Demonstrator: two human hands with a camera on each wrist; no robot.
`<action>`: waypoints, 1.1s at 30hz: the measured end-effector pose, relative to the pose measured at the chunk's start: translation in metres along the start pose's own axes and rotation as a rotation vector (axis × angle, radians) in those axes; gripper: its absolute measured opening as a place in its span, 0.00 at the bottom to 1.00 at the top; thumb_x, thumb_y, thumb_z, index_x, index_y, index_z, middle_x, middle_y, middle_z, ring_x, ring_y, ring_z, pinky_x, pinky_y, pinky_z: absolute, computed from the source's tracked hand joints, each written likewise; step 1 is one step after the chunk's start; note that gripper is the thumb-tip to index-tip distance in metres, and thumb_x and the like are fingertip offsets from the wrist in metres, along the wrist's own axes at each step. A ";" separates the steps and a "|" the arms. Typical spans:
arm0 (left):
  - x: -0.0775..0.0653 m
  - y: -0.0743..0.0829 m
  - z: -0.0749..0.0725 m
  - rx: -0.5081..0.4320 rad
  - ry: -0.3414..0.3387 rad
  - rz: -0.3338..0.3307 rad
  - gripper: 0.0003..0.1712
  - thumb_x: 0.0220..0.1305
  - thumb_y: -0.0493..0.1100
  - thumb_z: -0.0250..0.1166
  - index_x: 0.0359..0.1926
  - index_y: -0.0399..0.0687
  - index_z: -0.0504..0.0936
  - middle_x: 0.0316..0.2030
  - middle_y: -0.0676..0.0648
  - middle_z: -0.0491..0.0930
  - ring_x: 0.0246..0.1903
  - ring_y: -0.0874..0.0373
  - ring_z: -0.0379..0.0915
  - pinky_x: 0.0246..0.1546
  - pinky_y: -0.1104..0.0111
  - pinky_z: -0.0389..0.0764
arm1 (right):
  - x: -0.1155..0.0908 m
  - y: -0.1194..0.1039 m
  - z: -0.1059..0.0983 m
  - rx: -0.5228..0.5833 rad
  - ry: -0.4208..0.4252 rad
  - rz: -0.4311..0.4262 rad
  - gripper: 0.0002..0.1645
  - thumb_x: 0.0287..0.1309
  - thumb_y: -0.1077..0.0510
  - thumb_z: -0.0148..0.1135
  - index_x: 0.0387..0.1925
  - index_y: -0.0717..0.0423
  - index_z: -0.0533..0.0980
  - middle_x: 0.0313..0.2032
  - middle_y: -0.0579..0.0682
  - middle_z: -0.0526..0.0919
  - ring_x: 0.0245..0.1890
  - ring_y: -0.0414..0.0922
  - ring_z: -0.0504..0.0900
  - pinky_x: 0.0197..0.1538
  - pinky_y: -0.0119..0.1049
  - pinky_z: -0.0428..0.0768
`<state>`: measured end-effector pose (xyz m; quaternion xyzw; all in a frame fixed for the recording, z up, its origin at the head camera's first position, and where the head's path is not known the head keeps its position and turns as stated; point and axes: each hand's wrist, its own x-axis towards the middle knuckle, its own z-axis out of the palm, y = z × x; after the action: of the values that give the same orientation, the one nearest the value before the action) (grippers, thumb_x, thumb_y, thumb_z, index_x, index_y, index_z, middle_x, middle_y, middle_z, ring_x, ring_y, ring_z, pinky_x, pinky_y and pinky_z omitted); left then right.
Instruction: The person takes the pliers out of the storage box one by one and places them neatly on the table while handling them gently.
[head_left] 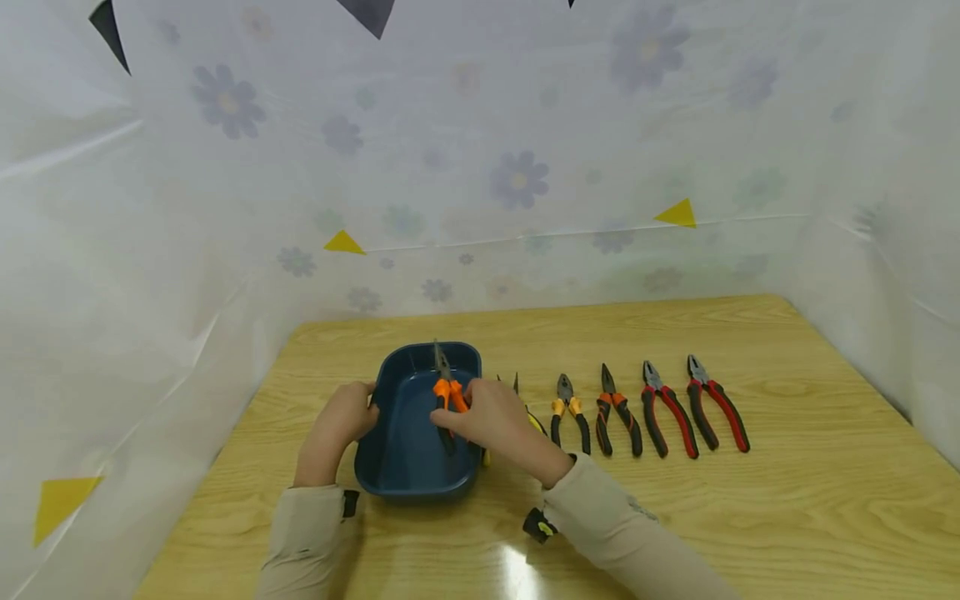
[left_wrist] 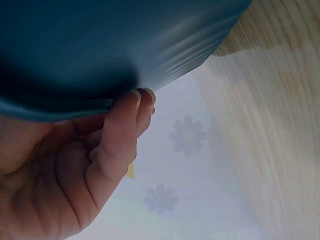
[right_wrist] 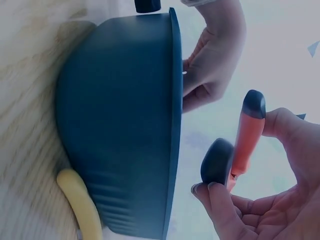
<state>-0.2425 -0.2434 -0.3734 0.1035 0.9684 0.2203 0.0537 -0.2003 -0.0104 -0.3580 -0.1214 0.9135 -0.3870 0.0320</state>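
A dark blue plastic basin stands on the left part of the table. At its left side, my left hand grips the rim, and the left wrist view shows the fingers bent against the wall. My right hand holds long-nose pliers with orange-and-black handles over the basin's right half, nose pointing away. In the right wrist view the thumb and fingers pinch the handles, which are above the rim. Partly hidden behind the right hand, another tool with a yellow handle lies beside the basin.
Right of the basin a row of pliers lies on the wooden table: yellow-and-black pliers, orange-and-black long-nose pliers, and two red-and-black pairs. White flowered sheeting encloses the table's back and sides.
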 end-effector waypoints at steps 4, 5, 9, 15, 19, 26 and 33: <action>0.000 0.000 0.001 -0.004 -0.003 -0.001 0.28 0.60 0.29 0.51 0.63 0.21 0.65 0.07 0.54 0.58 0.07 0.65 0.50 0.13 0.73 0.62 | -0.003 0.004 -0.006 -0.008 0.001 0.030 0.28 0.51 0.39 0.66 0.12 0.50 0.66 0.08 0.43 0.61 0.09 0.39 0.59 0.14 0.30 0.56; 0.000 0.000 0.001 -0.005 -0.006 -0.002 0.28 0.60 0.29 0.51 0.63 0.21 0.65 0.08 0.54 0.58 0.07 0.65 0.50 0.13 0.73 0.62 | -0.004 0.006 -0.007 -0.008 0.002 0.036 0.29 0.51 0.39 0.66 0.11 0.50 0.65 0.08 0.42 0.60 0.09 0.39 0.59 0.15 0.30 0.56; 0.000 0.000 0.001 -0.003 -0.012 -0.003 0.29 0.60 0.29 0.51 0.63 0.21 0.65 0.08 0.54 0.59 0.08 0.65 0.49 0.13 0.73 0.61 | -0.006 0.015 -0.011 -0.027 0.015 0.048 0.30 0.52 0.39 0.66 0.11 0.49 0.62 0.08 0.42 0.57 0.09 0.39 0.56 0.15 0.30 0.54; 0.001 0.001 0.000 -0.002 -0.010 -0.007 0.29 0.60 0.29 0.50 0.63 0.21 0.65 0.08 0.54 0.57 0.08 0.64 0.48 0.13 0.73 0.61 | -0.012 0.028 -0.022 -0.048 0.033 0.078 0.29 0.53 0.40 0.67 0.12 0.50 0.65 0.09 0.43 0.59 0.09 0.39 0.55 0.15 0.30 0.53; 0.000 0.001 -0.001 0.002 -0.009 -0.007 0.28 0.60 0.29 0.50 0.63 0.21 0.65 0.07 0.54 0.58 0.07 0.64 0.49 0.13 0.74 0.61 | -0.016 0.038 -0.031 -0.059 0.044 0.110 0.28 0.53 0.40 0.66 0.14 0.52 0.65 0.09 0.44 0.60 0.09 0.40 0.56 0.16 0.31 0.54; 0.001 0.001 0.000 0.011 -0.001 0.007 0.29 0.59 0.29 0.50 0.62 0.21 0.66 0.07 0.53 0.58 0.08 0.65 0.48 0.13 0.74 0.60 | -0.023 0.056 -0.048 -0.119 0.089 0.154 0.30 0.53 0.39 0.66 0.12 0.51 0.62 0.09 0.43 0.56 0.09 0.39 0.52 0.16 0.30 0.50; 0.000 0.000 0.000 0.001 -0.011 -0.008 0.29 0.60 0.29 0.50 0.63 0.22 0.65 0.07 0.53 0.58 0.07 0.64 0.49 0.13 0.73 0.61 | -0.034 0.075 -0.069 -0.149 0.115 0.163 0.28 0.56 0.40 0.65 0.17 0.54 0.65 0.10 0.43 0.59 0.10 0.38 0.54 0.16 0.30 0.53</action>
<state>-0.2430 -0.2438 -0.3732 0.1007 0.9686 0.2191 0.0597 -0.1928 0.0963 -0.3649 -0.0264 0.9469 -0.3203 0.0018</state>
